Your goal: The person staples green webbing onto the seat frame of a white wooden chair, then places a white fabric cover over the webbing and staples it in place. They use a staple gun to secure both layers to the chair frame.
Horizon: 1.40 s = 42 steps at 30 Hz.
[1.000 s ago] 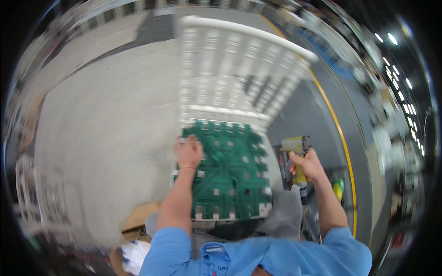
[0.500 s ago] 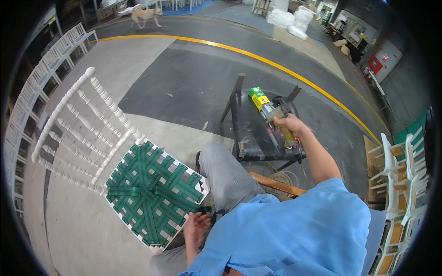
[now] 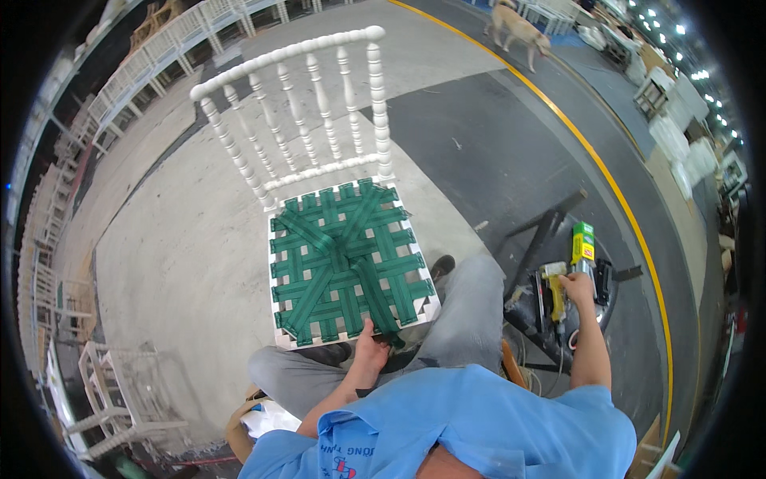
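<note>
A white wooden chair point(image 3: 380, 104) with turned spindles stands in front of me. Woven green webbing point(image 3: 339, 259) covers its seat, with loose straps crossing over the top. At the seat's near edge, my left hand point(image 3: 367, 355) is closed with the thumb on top, beside a hanging strap end. Off to the right, my right hand point(image 3: 578, 289) is closed around the yellow handle of a staple gun point(image 3: 556, 291). The gun is over a black seat point(image 3: 519, 313), next to a green and yellow box point(image 3: 583, 243) and a dark tool.
White chairs line the far left, and an overturned white chair frame point(image 3: 120, 391) lies at lower left. A dog point(image 3: 519, 33) is on the floor beyond a yellow line point(image 3: 590, 144). Wrapped white bundles point(image 3: 674, 144) stand at far right. A hose lies below the black seat.
My view has swung left, bringing the chair toward the middle. My left hand has come up to the seat edge. The staple gun is now lower, among the things on the black seat.
</note>
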### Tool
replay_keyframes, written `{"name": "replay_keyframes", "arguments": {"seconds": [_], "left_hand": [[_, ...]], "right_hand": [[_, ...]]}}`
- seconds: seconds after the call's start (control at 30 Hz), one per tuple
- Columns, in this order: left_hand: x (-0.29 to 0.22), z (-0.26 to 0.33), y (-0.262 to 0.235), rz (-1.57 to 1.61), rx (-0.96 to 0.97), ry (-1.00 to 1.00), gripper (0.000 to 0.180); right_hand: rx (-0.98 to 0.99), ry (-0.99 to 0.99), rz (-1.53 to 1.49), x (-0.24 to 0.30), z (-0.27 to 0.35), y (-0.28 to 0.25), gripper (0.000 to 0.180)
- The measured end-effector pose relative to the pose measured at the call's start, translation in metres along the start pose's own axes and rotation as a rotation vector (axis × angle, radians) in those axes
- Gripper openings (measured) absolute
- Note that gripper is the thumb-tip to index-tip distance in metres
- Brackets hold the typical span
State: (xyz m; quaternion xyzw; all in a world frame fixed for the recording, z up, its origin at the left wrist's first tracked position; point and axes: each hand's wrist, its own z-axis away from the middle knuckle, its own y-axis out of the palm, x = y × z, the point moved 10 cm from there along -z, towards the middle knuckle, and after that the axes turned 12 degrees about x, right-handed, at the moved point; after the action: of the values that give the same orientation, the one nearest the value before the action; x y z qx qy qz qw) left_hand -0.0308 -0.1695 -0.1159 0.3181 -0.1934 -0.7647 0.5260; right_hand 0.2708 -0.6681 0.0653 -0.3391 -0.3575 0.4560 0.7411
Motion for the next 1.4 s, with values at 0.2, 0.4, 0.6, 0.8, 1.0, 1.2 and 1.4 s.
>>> {"name": "replay_keyframes", "arguments": {"seconds": [0.2,0.4,0.6,0.8,1.0,1.2,1.4], "left_hand": [[-0.007,-0.017,-0.01,0.046,-0.04,0.216,0.044],[-0.091,-0.01,-0.059,-0.138,-0.24,0.33,0.055],[-0.084,-0.007,-0.043,-0.578,-0.189,0.184,0.042],[0.036,0.034,0.055,-0.774,0.289,0.14,0.035],[0.108,0.1,0.034,-1.194,0.569,-0.049,0.035],[0.095,0.085,0.044,-1.459,0.468,-0.147,0.032],[-0.032,0.003,-0.08,-0.257,-0.132,0.019,0.102]], "right_hand": [[-0.232,-0.388,-0.286,0.006,0.015,-0.02,0.031],[-0.031,-0.562,-0.614,0.062,0.013,0.059,0.028],[0.415,-0.722,-0.809,0.217,0.05,0.167,0.022],[1.158,-0.511,-0.698,0.313,0.1,0.331,0.043],[1.649,-0.284,-0.978,0.417,0.17,0.399,0.044],[1.407,-0.125,-0.896,0.424,0.111,0.406,0.039],[1.167,-0.322,-0.618,0.384,0.136,0.409,0.032]]}}
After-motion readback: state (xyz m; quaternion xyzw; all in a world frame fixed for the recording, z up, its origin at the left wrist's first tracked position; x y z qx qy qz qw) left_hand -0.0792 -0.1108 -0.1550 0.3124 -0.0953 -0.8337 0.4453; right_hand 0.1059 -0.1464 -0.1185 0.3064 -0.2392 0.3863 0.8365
